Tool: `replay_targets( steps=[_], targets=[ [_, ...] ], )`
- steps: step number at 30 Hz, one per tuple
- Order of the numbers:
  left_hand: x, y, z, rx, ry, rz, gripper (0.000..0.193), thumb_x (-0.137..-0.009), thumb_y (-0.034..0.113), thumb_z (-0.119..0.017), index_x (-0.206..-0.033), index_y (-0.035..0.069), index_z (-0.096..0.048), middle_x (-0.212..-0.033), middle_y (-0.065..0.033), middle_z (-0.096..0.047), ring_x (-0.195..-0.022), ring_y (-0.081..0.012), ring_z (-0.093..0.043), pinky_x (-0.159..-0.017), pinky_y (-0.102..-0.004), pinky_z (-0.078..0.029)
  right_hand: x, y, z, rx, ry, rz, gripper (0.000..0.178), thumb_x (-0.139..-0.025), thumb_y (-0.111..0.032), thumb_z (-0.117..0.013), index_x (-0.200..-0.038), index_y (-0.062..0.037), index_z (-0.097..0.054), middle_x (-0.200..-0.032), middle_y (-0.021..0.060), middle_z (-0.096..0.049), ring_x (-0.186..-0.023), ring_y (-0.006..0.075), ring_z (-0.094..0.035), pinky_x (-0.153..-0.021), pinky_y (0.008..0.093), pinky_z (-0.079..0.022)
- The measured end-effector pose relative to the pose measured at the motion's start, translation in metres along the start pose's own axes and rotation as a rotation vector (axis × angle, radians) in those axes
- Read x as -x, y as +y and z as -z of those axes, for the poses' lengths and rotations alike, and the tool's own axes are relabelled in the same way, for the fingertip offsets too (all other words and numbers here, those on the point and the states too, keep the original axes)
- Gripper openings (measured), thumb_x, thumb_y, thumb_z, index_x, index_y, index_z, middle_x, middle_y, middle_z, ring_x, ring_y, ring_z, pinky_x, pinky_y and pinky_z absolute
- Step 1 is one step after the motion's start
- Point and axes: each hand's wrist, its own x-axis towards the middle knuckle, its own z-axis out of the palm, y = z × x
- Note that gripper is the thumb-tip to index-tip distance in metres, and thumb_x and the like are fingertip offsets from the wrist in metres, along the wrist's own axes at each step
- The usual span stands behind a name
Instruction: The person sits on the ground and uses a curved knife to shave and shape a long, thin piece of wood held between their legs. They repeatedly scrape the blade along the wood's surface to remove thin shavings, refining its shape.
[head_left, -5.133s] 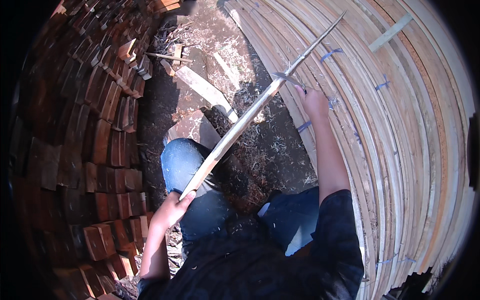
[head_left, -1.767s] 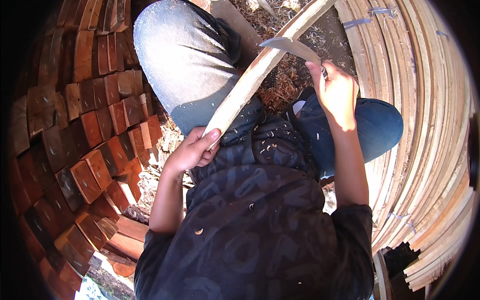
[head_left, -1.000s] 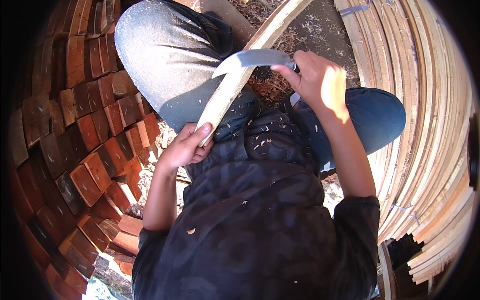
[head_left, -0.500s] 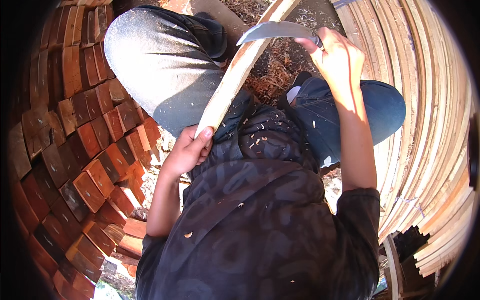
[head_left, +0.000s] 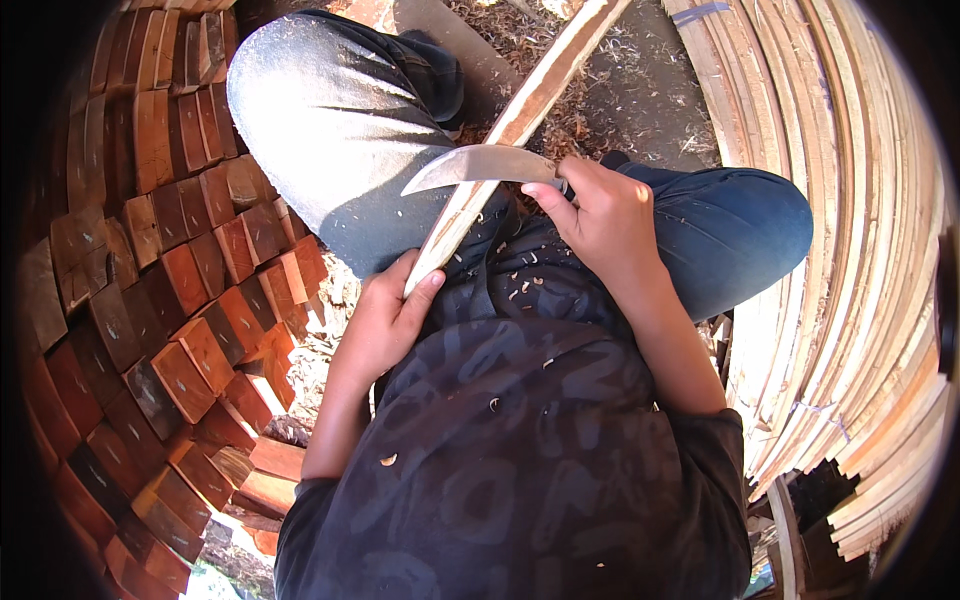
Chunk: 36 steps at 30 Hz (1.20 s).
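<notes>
A long wooden strip [head_left: 535, 104], pale with a reddish-brown streak along its face, slants from my lap up to the far edge of the view. Its near end is gripped by my left hand [head_left: 394, 312], thumb on top, close against my waist. Wrapped round the handle of a curved knife [head_left: 488, 165] is my right hand [head_left: 606, 212], its thumb pointing along toward the blade. The blade lies across the strip with its tip past the left side; most of the handle is hidden in the fist. Small shavings are scattered on my dark shirt.
Stacked reddish-brown wood blocks [head_left: 187, 270] rise on the left. Long pale wooden slats [head_left: 800, 200] are piled along the right, tied with a purplish band [head_left: 700, 13]. Curled shavings [head_left: 640, 70] cover the ground beyond my crossed legs, near a flat board [head_left: 470, 50].
My right hand has drawn the knife along the strip toward my body, to the lower left. The strip has shifted slightly and shows more of its brown streak. My left hand keeps its grip.
</notes>
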Motion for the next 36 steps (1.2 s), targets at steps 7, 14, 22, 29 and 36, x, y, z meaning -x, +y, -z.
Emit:
replay_targets(
  steps=[7, 14, 22, 29, 36],
  targets=[
    [0.002, 0.001, 0.024, 0.036, 0.099, -0.04, 0.036, -0.099, 0.029, -0.051, -0.103, -0.005, -0.061, -0.064, -0.0111, -0.051, -0.062, -0.0127, -0.046, -0.058, -0.031, -0.042, -0.021, -0.006, 0.015, -0.061, -0.042, -0.062, 0.044, -0.085, -0.042, -0.066, -0.067, -0.0041, -0.054, -0.058, 0.0141, -0.056, -0.054, 0.0343, -0.058, -0.047, 0.0405, -0.045],
    [-0.015, -0.006, 0.023, -0.043, 0.153, -0.063, 0.037, -0.097, 0.029, -0.054, -0.09, -0.007, -0.061, -0.056, -0.0101, -0.045, -0.055, -0.0151, -0.042, -0.054, -0.0322, -0.04, -0.05, 0.001, 0.002, 0.102, -0.068, -0.065, 0.05, -0.085, -0.053, -0.061, -0.067, -0.0065, -0.059, -0.059, 0.0138, -0.059, -0.055, 0.0348, -0.061, -0.048, 0.0417, -0.047],
    [-0.017, -0.011, 0.013, -0.169, 0.261, -0.119, 0.037, -0.095, 0.029, -0.058, -0.083, -0.006, -0.06, -0.053, -0.0174, -0.048, -0.047, -0.0306, -0.051, -0.049, -0.0378, -0.041, -0.07, 0.078, 0.034, 0.273, 0.065, -0.183, 0.051, -0.087, -0.051, -0.062, -0.066, -0.0036, -0.06, -0.05, 0.0149, -0.054, -0.045, 0.031, -0.057, -0.044, 0.0383, -0.045],
    [-0.019, -0.005, 0.019, 0.017, 0.146, -0.015, 0.037, -0.096, 0.029, -0.058, -0.091, -0.007, -0.063, -0.053, -0.0156, -0.047, -0.048, -0.0199, -0.05, -0.049, -0.0354, -0.041, -0.057, 0.031, 0.022, 0.161, -0.018, -0.049, 0.05, -0.086, -0.051, -0.063, -0.066, -0.005, -0.06, -0.053, 0.0141, -0.056, -0.05, 0.0331, -0.06, -0.046, 0.0387, -0.047],
    [-0.024, -0.008, 0.019, -0.097, 0.206, -0.142, 0.039, -0.095, 0.03, -0.058, -0.085, -0.008, -0.061, -0.057, -0.0183, -0.049, -0.05, -0.0227, -0.042, -0.052, -0.0356, -0.041, -0.05, 0.025, -0.001, 0.207, -0.042, 0.011, 0.054, -0.08, -0.058, -0.063, -0.062, -0.0076, -0.054, -0.053, 0.0091, -0.054, -0.048, 0.0307, -0.057, -0.045, 0.0386, -0.046]
  ],
)
